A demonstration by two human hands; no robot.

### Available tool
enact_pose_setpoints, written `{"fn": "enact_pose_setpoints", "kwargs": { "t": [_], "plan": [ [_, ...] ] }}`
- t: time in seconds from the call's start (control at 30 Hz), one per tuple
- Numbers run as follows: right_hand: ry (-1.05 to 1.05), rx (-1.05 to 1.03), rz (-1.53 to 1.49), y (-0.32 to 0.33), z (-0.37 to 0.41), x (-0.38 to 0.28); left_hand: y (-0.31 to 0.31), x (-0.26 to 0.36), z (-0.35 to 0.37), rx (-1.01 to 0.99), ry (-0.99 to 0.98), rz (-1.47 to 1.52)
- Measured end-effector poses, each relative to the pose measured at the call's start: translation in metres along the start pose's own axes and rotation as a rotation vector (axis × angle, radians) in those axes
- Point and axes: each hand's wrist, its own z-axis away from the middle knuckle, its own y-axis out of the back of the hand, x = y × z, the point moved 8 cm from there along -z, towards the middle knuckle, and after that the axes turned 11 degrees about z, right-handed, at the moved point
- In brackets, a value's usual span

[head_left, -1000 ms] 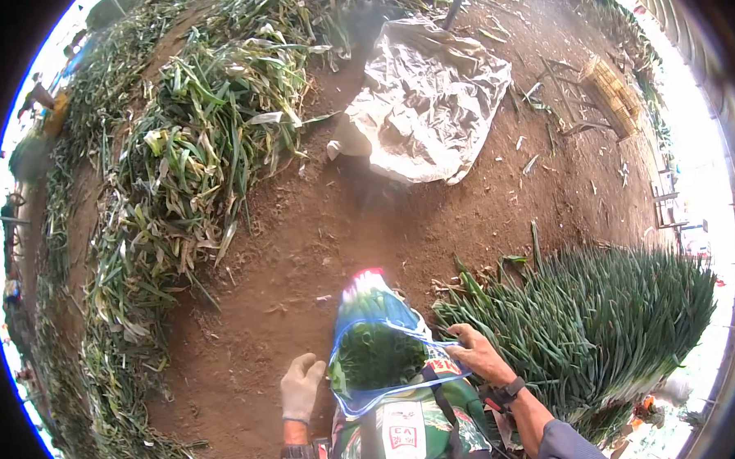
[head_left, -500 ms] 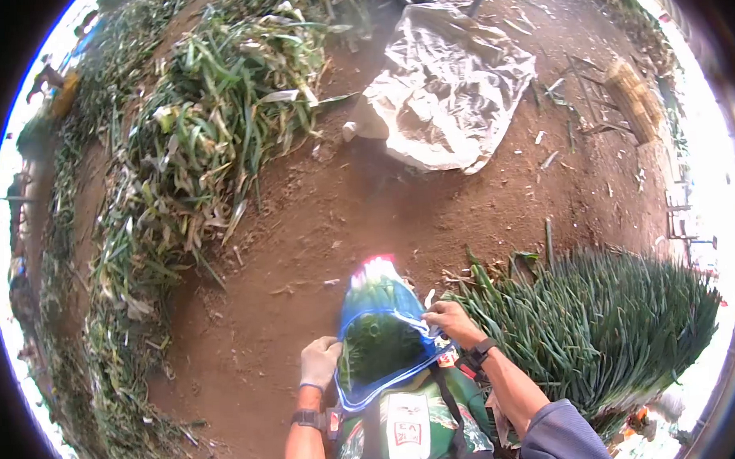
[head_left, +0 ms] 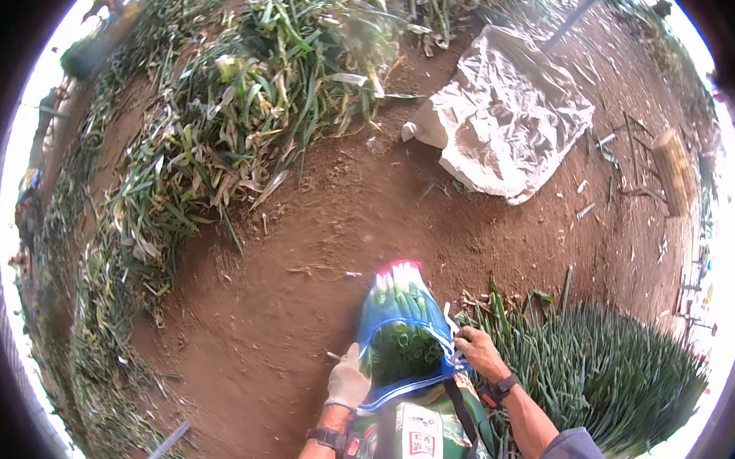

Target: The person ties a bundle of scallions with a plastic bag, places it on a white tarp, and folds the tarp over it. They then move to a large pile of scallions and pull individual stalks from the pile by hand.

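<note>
A blue see-through bag holds a bundle of green onions, with its mouth toward me and its pinkish-red end pointing away. My left hand, in a pale glove, is closed at the left side of the bag's rim. A small white piece sticks out beside its fingers; I cannot make out what it is. My right hand is bare and pinches the right side of the rim, where a white strip stands up. Below the mouth lies a green patterned surface with a white label and dark straps.
Cut green onions stand densely packed at the right. Discarded leaves are heaped at the left and far side. A crumpled whitish sheet lies on brown soil. Farther right is a frame with a straw-coloured top.
My view has shifted, so the surroundings sit farther right and lower. My left hand has turned, with a finger pointing up and a white piece beside it. My right hand stays on the rim.
</note>
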Motion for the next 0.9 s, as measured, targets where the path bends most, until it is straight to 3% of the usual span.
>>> {"fn": "enact_pose_setpoints", "kwargs": {
  "t": [0.17, 0.7, 0.73, 0.9],
  "plan": [
    [-0.076, -0.044, 0.156, -0.011, -0.005, 0.0, -0.01, -0.01, -0.006, 0.047, -0.021, -0.034],
    [-0.007, -0.038, 0.499, -0.027, -0.033, 0.023, -0.031, -0.05, -0.009, 0.152, -0.118, 0.119],
    [-0.075, -0.054, 0.472, -0.027, -0.031, 0.026, -0.033, -0.052, -0.008, 0.166, -0.117, 0.116],
    [-0.007, 0.069, 0.295, -0.02, -0.032, 0.019, -0.041, -0.055, -0.006, 0.043, -0.032, 0.262]
  ]
}}
